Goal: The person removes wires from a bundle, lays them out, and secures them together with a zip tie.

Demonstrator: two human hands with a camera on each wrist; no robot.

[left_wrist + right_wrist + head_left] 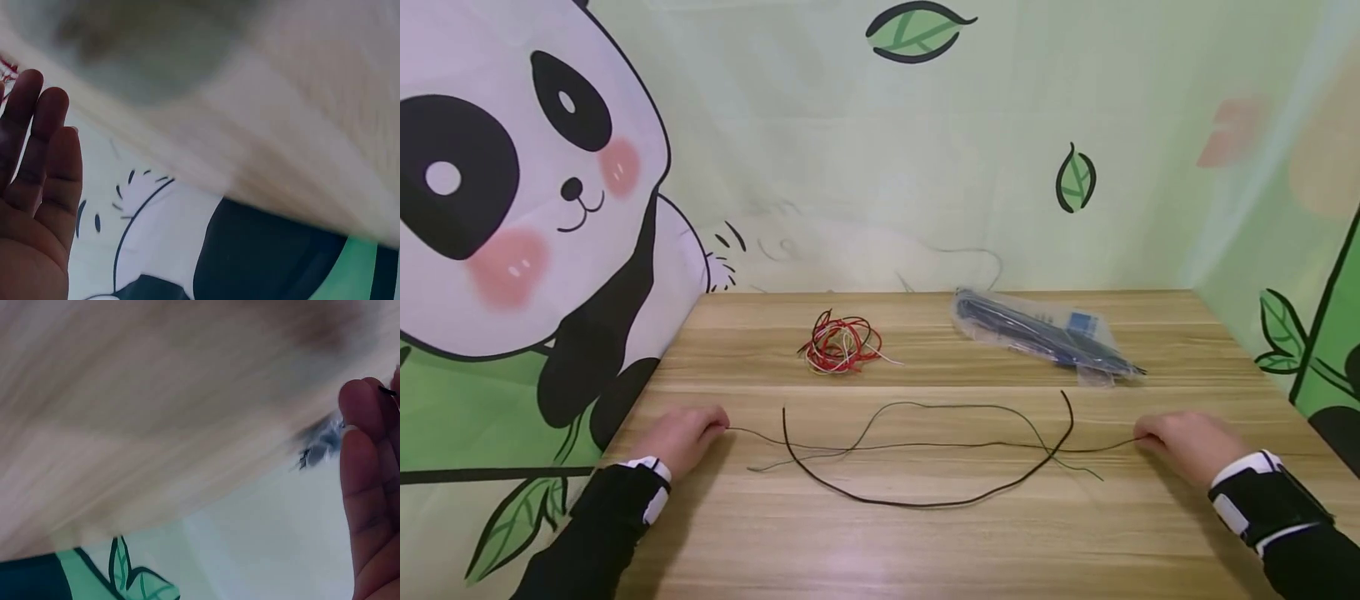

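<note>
We find a booth-like work area: a wood-grain table [880, 550] hemmed at the back and both sides by a creased, printed backdrop [820, 108] showing a cartoon panda [542, 212] and green leaves [913, 32]. The wider premises we cannot determine.

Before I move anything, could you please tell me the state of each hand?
Left hand: closed, pinching one end of the thin dark wire.
Right hand: closed, pinching the other end of the thin dark wire.
</note>
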